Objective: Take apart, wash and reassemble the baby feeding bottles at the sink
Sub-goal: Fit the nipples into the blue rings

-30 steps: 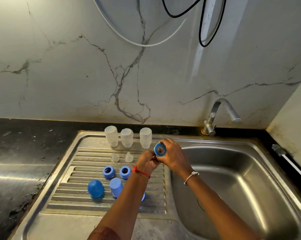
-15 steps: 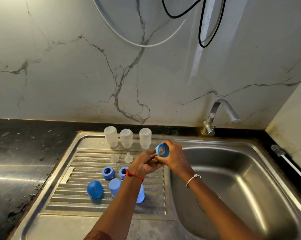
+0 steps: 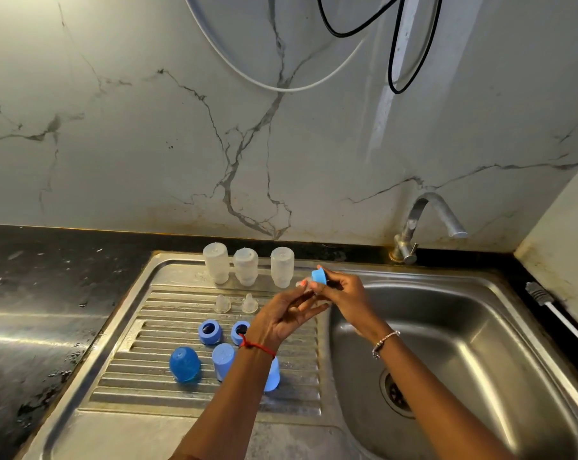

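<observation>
Steel sink (image 3: pixel 480 327) under a marble wall. At centre frame your right hand (image 3: pixel 344 293) pinched the blue collar ring (image 3: pixel 319 276) just above its left rim. Your left hand (image 3: pixel 281 320) reached up to the ring, fingers mostly straight; couldn't tell if they gripped anything. Three clear bottles (image 3: pixel 246 265) stood at the far edge of the drainboard (image 3: pixel 131 327), left of the ring.

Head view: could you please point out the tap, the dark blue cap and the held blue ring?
tap (image 3: pixel 412 220), head view, curved neck.
dark blue cap (image 3: pixel 184 364), head view, domed side.
blue ring (image 3: pixel 319 276), head view, outer wall.
</observation>
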